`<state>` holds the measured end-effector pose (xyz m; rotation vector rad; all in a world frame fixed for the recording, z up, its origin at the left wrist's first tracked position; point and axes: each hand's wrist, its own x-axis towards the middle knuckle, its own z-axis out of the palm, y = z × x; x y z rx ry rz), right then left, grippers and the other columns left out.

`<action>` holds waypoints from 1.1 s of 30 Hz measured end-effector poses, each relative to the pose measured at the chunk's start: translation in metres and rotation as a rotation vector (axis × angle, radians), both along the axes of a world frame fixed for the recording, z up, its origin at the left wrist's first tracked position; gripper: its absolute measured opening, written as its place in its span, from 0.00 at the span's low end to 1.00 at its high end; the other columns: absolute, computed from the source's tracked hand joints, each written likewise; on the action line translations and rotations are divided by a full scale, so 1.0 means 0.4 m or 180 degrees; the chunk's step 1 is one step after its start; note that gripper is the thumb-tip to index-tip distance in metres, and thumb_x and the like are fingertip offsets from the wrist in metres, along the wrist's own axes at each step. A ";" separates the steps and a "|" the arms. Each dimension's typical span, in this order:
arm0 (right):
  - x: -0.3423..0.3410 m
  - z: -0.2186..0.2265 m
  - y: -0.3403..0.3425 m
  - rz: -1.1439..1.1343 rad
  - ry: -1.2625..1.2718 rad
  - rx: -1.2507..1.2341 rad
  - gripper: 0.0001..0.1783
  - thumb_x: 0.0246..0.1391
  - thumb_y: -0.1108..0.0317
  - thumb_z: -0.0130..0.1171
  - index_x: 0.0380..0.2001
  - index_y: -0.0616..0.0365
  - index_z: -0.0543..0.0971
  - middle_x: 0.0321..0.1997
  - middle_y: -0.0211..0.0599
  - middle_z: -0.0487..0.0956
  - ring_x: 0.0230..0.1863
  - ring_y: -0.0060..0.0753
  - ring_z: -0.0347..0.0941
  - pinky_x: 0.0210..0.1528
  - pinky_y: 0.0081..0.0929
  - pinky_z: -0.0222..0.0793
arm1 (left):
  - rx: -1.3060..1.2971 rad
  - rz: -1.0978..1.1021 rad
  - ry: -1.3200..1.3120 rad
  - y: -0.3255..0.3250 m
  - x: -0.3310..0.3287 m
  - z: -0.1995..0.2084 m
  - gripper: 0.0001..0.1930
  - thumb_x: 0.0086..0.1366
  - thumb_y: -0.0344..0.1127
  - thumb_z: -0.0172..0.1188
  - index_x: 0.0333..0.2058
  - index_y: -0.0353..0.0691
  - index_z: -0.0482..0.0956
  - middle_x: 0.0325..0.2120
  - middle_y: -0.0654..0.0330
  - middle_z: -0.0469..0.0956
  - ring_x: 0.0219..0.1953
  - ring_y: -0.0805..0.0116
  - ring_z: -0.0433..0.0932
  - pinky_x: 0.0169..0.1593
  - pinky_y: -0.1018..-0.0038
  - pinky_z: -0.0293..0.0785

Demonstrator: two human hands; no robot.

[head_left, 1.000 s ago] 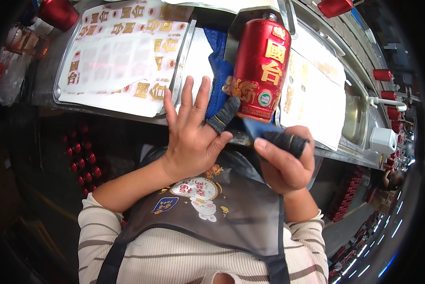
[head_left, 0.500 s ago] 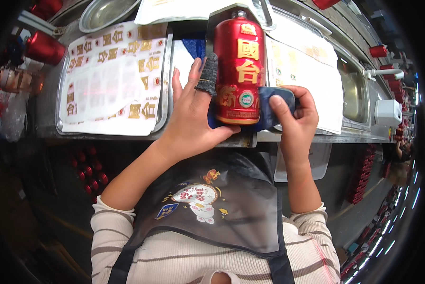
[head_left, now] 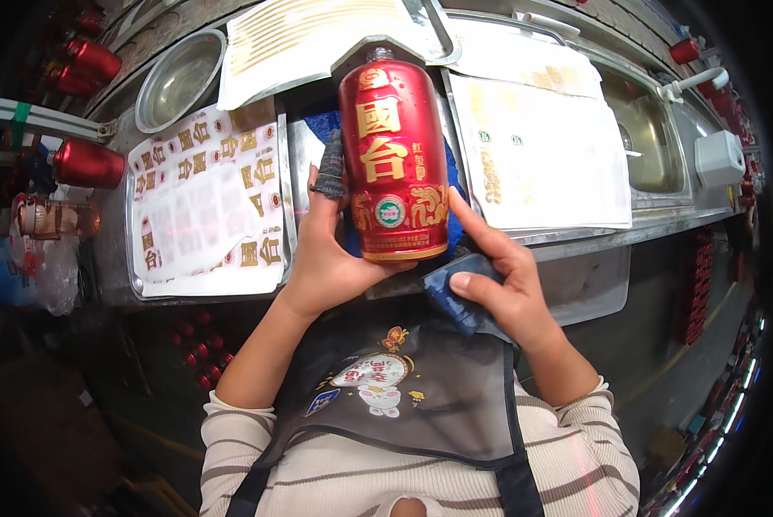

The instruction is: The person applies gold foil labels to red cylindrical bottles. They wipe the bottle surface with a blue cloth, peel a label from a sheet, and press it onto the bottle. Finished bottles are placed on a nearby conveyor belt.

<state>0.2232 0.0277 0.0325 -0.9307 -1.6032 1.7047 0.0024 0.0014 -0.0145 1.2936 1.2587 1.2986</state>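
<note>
A red bottle [head_left: 417, 164] with gold characters, gold dragon figures and a small green-and-white round mark lies with its neck pointing away from me. My left hand [head_left: 326, 271] grips it, fingers along its left side and thumb under the base. A grey knitted sleeve [head_left: 330, 168] covers one of the left fingers. In my right hand [head_left: 511, 284] a flat dark blue scraper-like pad [head_left: 457, 293] is pinched between thumb and fingers, just below the bottle's base. The right index finger reaches up to the bottle's lower right side. Blue cloth [head_left: 323, 125] shows behind the bottle.
On the left, a metal tray [head_left: 284, 207] carries decal sheets [head_left: 193, 155]. More sheets [head_left: 550, 172] lie to the right, others [head_left: 309, 39] at the back. A metal bowl [head_left: 180, 82] stands far left. A sink [head_left: 649, 146] with a white tap [head_left: 697, 82] is at right.
The bottle has turned slightly, bringing its dragons and side writing into view. My right hand has brought the blue pad off the bottle's lower right side to below its base.
</note>
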 end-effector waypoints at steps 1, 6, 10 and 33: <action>0.003 -0.005 -0.005 0.0194 0.0054 -0.0095 0.43 0.49 0.78 0.56 0.70 0.68 0.57 0.74 0.44 0.60 0.73 0.27 0.54 0.72 0.25 0.46 | -0.0036 -0.0058 -0.0198 0.000 -0.003 -0.001 0.54 0.40 0.34 0.84 0.63 0.35 0.59 0.54 0.52 0.74 0.55 0.64 0.76 0.58 0.69 0.73; -0.011 -0.005 -0.023 0.0011 0.0171 -0.0442 0.43 0.49 0.78 0.56 0.71 0.68 0.56 0.74 0.43 0.60 0.72 0.26 0.55 0.72 0.25 0.48 | -0.0073 0.0019 -0.0289 -0.009 -0.004 -0.002 0.55 0.40 0.34 0.84 0.64 0.34 0.58 0.55 0.53 0.73 0.56 0.64 0.75 0.59 0.67 0.72; -0.012 -0.027 -0.019 -0.0105 0.0239 -0.0643 0.42 0.48 0.77 0.55 0.69 0.69 0.59 0.69 0.43 0.66 0.66 0.26 0.64 0.66 0.22 0.58 | -0.0147 0.0051 -0.0450 -0.012 0.002 0.004 0.56 0.39 0.34 0.84 0.65 0.35 0.57 0.55 0.53 0.73 0.56 0.64 0.74 0.60 0.68 0.71; -0.034 -0.061 0.076 -0.1591 0.0273 -0.0262 0.09 0.60 0.73 0.59 0.43 0.60 0.74 0.38 0.29 0.76 0.39 0.14 0.69 0.42 0.14 0.67 | -0.0236 0.0169 -0.0094 -0.024 -0.024 0.052 0.52 0.41 0.39 0.83 0.63 0.33 0.63 0.58 0.52 0.73 0.60 0.58 0.73 0.70 0.53 0.52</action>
